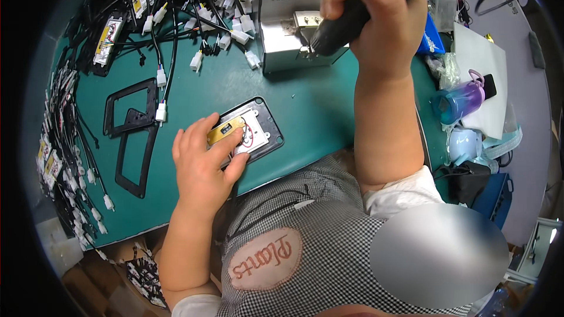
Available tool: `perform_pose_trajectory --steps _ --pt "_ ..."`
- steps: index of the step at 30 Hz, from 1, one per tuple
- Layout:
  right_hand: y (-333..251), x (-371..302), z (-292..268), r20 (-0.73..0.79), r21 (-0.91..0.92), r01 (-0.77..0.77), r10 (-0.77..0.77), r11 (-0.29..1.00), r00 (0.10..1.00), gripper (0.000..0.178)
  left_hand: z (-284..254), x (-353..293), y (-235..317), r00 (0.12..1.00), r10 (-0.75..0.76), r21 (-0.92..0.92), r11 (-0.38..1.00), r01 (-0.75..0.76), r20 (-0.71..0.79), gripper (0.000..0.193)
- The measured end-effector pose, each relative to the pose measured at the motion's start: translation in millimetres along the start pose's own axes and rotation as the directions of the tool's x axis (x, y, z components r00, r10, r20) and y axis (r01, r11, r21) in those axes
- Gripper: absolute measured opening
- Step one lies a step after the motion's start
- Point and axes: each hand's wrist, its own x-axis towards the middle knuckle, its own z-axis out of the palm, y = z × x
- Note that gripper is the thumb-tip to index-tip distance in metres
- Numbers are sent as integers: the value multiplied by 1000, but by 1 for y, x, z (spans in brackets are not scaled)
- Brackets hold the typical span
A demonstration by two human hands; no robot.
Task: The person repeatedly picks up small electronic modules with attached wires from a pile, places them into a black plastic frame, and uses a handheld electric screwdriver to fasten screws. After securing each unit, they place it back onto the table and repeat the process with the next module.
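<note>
My right hand (385,29) is wrapped round a thick black electric screwdriver (351,22). Its lower end reaches the small metal outlet on the front of a silver screw feeder (294,0). Spread over the table, my left hand (204,161) rests its fingers on a white and yellow electronic module (255,133) with thin red wires. That module lies in a black rectangular housing plate (270,120) with corner holes, near the table's front edge. My left fingers hide part of both. A black cable with a white connector (304,204) lies across my lap.
Two black frames (135,161) lie left of my left hand. Bundled black cables with white connectors (239,36) fill the far left; more line the left edge (73,170). To the right are a purple-blue bottle (461,101), a white sheet (487,61) and a blue bin (432,38).
</note>
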Motion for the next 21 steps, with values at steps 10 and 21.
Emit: perform_pose_trajectory --steps 10,21 --pt "0 -60 40 78 422 -276 269 864 960 60 2 -2 -3 1000 -20 -10 1000 20 7 40" --pt "27 -68 54 188 257 -278 235 926 954 46 1 -3 -4 998 -63 -24 998 64 31 38"
